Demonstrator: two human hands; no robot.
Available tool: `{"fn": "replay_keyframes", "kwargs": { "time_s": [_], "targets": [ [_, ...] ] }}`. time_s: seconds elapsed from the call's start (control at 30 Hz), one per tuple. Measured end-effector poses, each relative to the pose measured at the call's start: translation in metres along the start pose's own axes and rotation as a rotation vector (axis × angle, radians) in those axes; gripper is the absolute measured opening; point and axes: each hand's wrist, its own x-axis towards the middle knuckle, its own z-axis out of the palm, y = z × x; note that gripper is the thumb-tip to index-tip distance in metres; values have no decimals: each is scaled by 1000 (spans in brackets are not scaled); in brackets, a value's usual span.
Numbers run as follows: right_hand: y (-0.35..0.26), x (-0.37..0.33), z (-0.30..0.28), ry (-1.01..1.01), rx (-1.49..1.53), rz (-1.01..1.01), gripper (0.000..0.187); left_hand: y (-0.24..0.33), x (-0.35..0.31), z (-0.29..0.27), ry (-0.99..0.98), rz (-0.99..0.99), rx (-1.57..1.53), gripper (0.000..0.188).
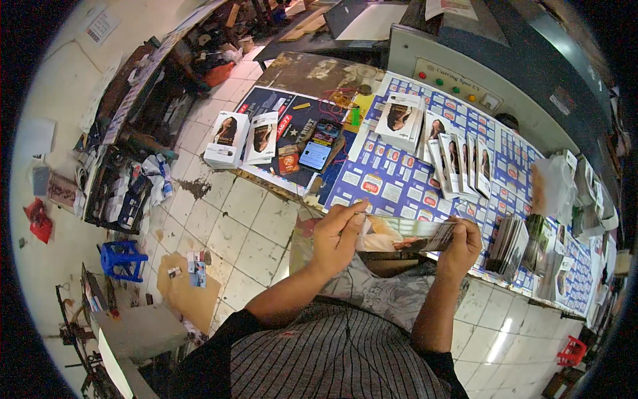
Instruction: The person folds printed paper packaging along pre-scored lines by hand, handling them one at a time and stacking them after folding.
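Note:
My left hand (336,241) pinches one end of a glossy printed card (389,238) with a photo picture on it. The other end is gripped between thumb and fingers of my right hand (460,249). Held level in front of my body, the card is close to the table's near edge. Whether it is a single sheet or a flattened carton, I cannot tell. Beyond it, several white printed cartons with a long-haired figure lie fanned out (458,166), beside a taller stack of them (401,121). An upright row of thin printed pieces (507,247) stands right of my right hand.
Two more carton stacks (227,141) (261,137) rest on the table's left part. A phone (316,157), an orange-red pack (288,161) and a green lighter (355,117) lie nearby. A grey machine panel with buttons (458,86) borders the far side. A blue stool (123,259) stands left on the floor.

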Motion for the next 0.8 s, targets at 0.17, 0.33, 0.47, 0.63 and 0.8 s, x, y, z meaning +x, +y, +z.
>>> {"fn": "replay_keyframes", "kwargs": {
  "time_s": [0.17, 0.33, 0.47, 0.63, 0.8],
  "targets": [
    [9, 2, -16, -12, 51, -34, 13, 1, 5, -2, 81, 171, -48, 25],
    [16, 6, -39, -165, -92, -204, 28, 8, 9, -15, 5, 292, 15, 20],
    [-6, 1, -18, -186, 90, -196, 52, 11, 3, -12, 60, 273, 8, 28],
    [-15, -3, -17, -150, 16, -292, 58, 10, 0, -5, 113, 331, -155, 30],
    [-12, -5, -21, -133, 141, -256, 37, 5, -1, -5, 137, 403, -163, 27]
  ]
}}
